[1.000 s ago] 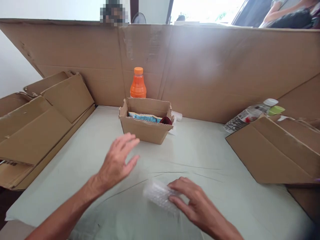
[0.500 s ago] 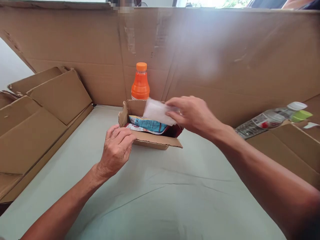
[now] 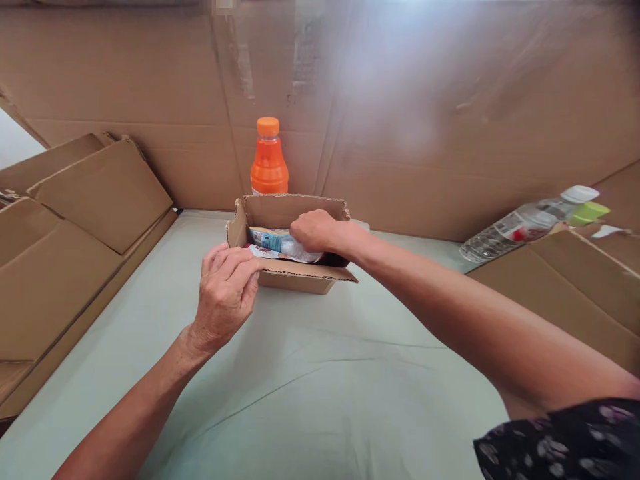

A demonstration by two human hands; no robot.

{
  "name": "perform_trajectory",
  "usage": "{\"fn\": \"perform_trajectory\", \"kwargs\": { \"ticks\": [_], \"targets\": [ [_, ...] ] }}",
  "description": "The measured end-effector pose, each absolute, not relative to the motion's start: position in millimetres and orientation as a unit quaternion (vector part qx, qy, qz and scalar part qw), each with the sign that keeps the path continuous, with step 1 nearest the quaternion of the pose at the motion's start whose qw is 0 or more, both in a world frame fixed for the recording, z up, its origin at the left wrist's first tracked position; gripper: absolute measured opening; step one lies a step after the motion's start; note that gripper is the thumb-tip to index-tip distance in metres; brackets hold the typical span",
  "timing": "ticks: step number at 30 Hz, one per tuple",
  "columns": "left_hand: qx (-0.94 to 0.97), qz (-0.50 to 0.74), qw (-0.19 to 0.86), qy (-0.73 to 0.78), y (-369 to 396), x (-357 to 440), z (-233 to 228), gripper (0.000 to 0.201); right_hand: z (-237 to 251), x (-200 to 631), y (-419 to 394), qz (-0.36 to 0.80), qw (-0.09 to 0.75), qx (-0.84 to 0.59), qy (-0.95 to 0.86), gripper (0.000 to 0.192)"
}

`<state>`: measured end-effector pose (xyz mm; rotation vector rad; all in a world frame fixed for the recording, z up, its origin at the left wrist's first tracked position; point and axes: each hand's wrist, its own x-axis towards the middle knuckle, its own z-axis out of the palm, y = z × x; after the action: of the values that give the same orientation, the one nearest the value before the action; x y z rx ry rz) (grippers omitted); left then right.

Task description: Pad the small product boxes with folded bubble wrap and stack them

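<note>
A small cardboard box (image 3: pixel 295 285) stands on the cloth-covered surface, its top open and its front flap folded outward. My left hand (image 3: pixel 225 287) is closed on the box's front left corner. Inside lie a blue printed packet (image 3: pixel 266 239) and a white-and-red printed packet (image 3: pixel 260 252). My right hand (image 3: pixel 320 230) reaches into the box from the right, fingers curled down and partly hidden. Under it lies a whitish, see-through crinkled packet (image 3: pixel 297 251), partly over the blue one.
An orange bottle (image 3: pixel 269 163) stands behind the box, against a tall cardboard wall (image 3: pixel 400 133). Folded cardboard (image 3: pixel 100 200) lines the left side. At the right, clear plastic bottles (image 3: pixel 510 233) lie behind another cardboard piece (image 3: pixel 575 287), near something green (image 3: pixel 590 213).
My right hand has moved down and left into the box, bringing the whitish packet down onto the printed packets. My left hand keeps its hold on the corner. The view has tilted down.
</note>
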<state>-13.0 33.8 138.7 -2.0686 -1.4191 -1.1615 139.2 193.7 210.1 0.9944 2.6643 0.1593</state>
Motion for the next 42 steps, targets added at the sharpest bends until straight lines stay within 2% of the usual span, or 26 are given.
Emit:
{"fn": "perform_trajectory", "kwargs": {
  "ticks": [3,5,7,9,11,13,16,18,21,24,28,31,33,35,39,42],
  "targets": [
    [-0.728,-0.425,0.190,-0.504,34,-13,143,0.020,213,143,196,-0.006,0.127,0.368,0.921,0.004],
    [-0.697,-0.460,0.181,-0.520,32,-16,144,0.026,226,163,191,-0.024,0.081,0.361,0.929,0.011],
    [-0.651,-0.499,0.149,-0.551,27,-23,140,0.040,237,198,176,-0.001,-0.021,0.364,0.931,0.019],
    [-0.610,-0.522,0.073,-0.592,23,-33,130,0.051,236,240,154,0.018,-0.158,0.407,0.899,0.023],
    [-0.577,-0.525,-0.035,-0.624,21,-41,115,0.057,218,276,129,-0.025,-0.266,0.464,0.844,0.025],
    [-0.555,-0.526,-0.131,-0.631,24,-46,100,0.061,187,294,110,-0.098,-0.311,0.499,0.803,0.027],
    [-0.538,-0.552,-0.232,-0.594,40,-42,89,0.061,142,280,99,-0.218,-0.285,0.487,0.797,0.050],
    [-0.521,-0.580,-0.267,-0.567,54,-33,90,0.061,128,259,103,-0.260,-0.269,0.479,0.794,0.058],
    [-0.492,-0.610,-0.273,-0.558,63,-10,98,0.061,129,246,103,-0.259,-0.273,0.527,0.762,0.044],
    [-0.509,-0.590,-0.297,-0.552,39,15,98,0.059,130,271,68,-0.226,-0.298,0.566,0.734,0.035],
    [-0.529,-0.528,-0.341,-0.570,-43,26,86,0.060,117,327,-21,-0.189,-0.317,0.551,0.749,0.042],
    [-0.506,-0.504,-0.316,-0.625,-104,10,82,0.050,103,352,-69,-0.216,-0.300,0.522,0.769,0.073],
    [-0.496,-0.483,-0.311,-0.652,-127,-2,84,0.046,95,353,-76,-0.267,-0.298,0.500,0.768,0.101],
    [-0.480,-0.475,-0.320,-0.665,-135,-9,86,0.046,88,345,-65,-0.332,-0.307,0.459,0.765,0.118],
    [-0.428,-0.506,-0.322,-0.676,-128,-5,85,0.048,81,328,-34,-0.393,-0.350,0.379,0.761,0.142],
    [-0.417,-0.497,-0.336,-0.683,-122,8,81,0.053,75,333,-37,-0.376,-0.390,0.379,0.750,0.139]
  ]
}}
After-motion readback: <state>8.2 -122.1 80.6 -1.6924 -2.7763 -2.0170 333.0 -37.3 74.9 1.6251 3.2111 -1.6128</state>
